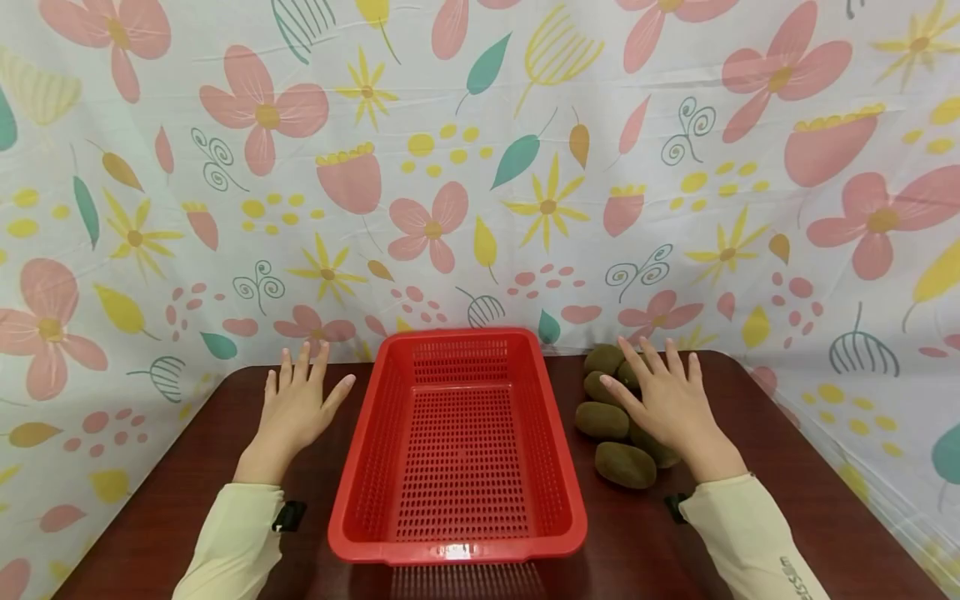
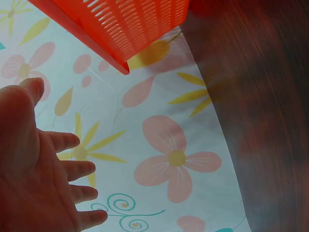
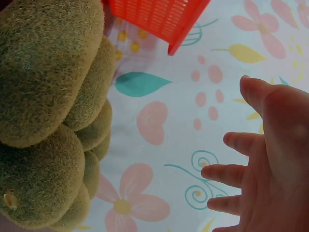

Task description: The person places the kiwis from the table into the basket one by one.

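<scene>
A red perforated plastic basket (image 1: pixel 457 552) stands on the table with nothing in it. To its right lie several brown fuzzy kiwis (image 1: pixel 626 465) in a cluster, seen close up in the right wrist view as kiwis (image 3: pixel 43 174). My left hand (image 1: pixel 296 408), fingers spread, hovers left of the basket and holds nothing. Over the kiwis' right side is my right hand (image 1: pixel 675 408), its fingers straight and apart; it hides part of the cluster in the head view. The right wrist view shows the right hand (image 3: pixel 275 159) apart from the kiwis.
The dark red-brown wooden table (image 1: pixel 187 508) bears the basket and kiwis. A white cloth (image 1: pixel 480 167) printed with flowers and leaves hangs behind the table and along its sides. Each sleeve ends near a small black wrist device, such as the left one (image 1: pixel 289 516).
</scene>
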### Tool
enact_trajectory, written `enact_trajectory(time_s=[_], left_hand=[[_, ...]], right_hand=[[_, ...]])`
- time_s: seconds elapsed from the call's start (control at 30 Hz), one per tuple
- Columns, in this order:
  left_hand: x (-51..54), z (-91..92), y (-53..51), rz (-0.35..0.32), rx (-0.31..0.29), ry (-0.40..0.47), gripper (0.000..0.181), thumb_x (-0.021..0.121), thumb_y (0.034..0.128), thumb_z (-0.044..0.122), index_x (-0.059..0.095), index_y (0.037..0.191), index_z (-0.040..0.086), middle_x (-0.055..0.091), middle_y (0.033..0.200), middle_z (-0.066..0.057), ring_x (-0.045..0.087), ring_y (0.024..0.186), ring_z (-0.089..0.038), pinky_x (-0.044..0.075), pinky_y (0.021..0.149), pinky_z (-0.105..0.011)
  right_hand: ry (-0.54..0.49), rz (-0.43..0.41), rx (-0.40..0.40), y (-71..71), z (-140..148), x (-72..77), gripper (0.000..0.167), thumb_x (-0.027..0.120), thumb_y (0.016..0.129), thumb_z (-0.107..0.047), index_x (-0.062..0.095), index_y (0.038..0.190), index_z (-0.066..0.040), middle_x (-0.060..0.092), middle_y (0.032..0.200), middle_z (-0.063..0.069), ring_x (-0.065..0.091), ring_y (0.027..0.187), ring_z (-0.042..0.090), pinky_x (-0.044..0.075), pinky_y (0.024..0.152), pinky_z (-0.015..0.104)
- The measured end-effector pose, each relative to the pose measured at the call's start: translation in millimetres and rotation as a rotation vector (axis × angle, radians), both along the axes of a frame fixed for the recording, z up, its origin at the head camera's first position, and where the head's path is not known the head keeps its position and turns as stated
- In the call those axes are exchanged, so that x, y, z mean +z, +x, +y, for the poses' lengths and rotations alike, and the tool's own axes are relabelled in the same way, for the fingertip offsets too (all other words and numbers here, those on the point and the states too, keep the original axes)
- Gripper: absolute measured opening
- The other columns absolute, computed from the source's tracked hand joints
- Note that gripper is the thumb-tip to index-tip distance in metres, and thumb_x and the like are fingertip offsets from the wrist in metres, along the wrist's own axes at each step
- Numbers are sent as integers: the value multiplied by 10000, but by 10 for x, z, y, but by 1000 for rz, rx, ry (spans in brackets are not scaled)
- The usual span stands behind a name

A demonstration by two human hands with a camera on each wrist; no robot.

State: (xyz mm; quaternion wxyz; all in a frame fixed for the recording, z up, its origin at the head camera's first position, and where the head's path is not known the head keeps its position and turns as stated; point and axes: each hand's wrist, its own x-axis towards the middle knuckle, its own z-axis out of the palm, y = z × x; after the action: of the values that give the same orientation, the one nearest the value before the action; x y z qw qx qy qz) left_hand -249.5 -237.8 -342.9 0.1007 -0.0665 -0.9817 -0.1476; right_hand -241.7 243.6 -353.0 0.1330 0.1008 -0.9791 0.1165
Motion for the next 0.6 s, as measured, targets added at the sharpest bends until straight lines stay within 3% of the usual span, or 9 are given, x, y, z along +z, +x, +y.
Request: enact_trajectory(time_s=[0.6], left_hand=[[70, 71, 26, -23, -96, 106, 744, 402, 1003, 494, 179, 1527, 15, 166, 1542, -284, 47, 1414, -493, 20, 1098, -656]], right_hand=[[-27, 27, 26, 34, 21, 71, 717, 414, 979, -552, 271, 1523, -106, 223, 1535, 259, 117, 1379, 542, 52, 1067, 697]])
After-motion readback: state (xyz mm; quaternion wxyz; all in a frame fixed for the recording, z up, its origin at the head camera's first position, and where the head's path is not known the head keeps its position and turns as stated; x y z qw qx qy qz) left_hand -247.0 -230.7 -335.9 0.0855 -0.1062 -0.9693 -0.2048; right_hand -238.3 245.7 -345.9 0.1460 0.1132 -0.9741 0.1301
